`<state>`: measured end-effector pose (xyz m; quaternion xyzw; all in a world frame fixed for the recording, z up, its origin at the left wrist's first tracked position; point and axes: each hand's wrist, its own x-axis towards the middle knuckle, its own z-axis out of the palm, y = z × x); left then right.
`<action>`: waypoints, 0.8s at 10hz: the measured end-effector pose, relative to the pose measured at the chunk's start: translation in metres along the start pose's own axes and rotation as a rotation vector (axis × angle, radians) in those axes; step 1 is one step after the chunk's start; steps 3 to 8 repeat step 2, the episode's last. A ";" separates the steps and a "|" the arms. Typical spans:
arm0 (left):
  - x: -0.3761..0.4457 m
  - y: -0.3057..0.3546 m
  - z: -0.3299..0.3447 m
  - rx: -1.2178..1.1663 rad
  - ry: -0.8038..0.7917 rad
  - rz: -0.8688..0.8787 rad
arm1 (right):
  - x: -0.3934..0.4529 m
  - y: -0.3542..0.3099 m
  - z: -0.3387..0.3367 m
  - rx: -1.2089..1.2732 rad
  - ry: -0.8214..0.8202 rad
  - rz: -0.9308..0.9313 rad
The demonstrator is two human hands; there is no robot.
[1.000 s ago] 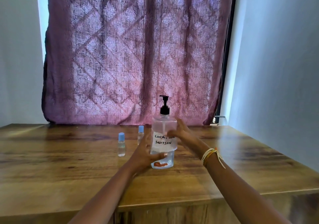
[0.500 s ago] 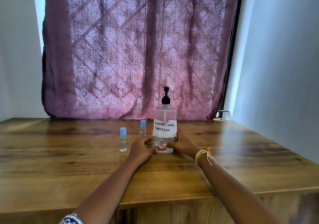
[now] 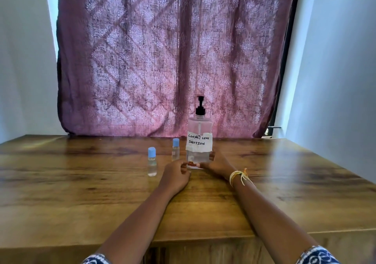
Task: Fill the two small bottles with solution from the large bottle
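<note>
We cup the upright large bottle [image 3: 199, 141] at twelve o'clock, left hand [image 3: 176, 175] and right hand [image 3: 217, 165] fingers curled round its base.

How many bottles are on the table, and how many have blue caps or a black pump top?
Blue caps: 2, the nearer small bottle and the farther small bottle.
Black pump top: 1, the large bottle labelled contact lens solution.
Total: 3 bottles on the table.

Home room: purple patterned curtain [image 3: 173, 60] over window, wooden table [image 3: 81, 192], plain walls [image 3: 335, 70].
</note>
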<state>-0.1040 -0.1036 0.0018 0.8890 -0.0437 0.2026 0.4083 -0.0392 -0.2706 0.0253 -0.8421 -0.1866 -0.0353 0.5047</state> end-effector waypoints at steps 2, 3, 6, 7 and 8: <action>-0.019 0.009 0.002 0.288 -0.120 0.092 | -0.026 -0.008 0.006 -0.169 -0.017 -0.128; -0.019 0.009 0.002 0.288 -0.120 0.092 | -0.026 -0.008 0.006 -0.169 -0.017 -0.128; -0.019 0.009 0.002 0.288 -0.120 0.092 | -0.026 -0.008 0.006 -0.169 -0.017 -0.128; -0.019 0.009 0.002 0.288 -0.120 0.092 | -0.026 -0.008 0.006 -0.169 -0.017 -0.128; -0.019 0.009 0.002 0.288 -0.120 0.092 | -0.026 -0.008 0.006 -0.169 -0.017 -0.128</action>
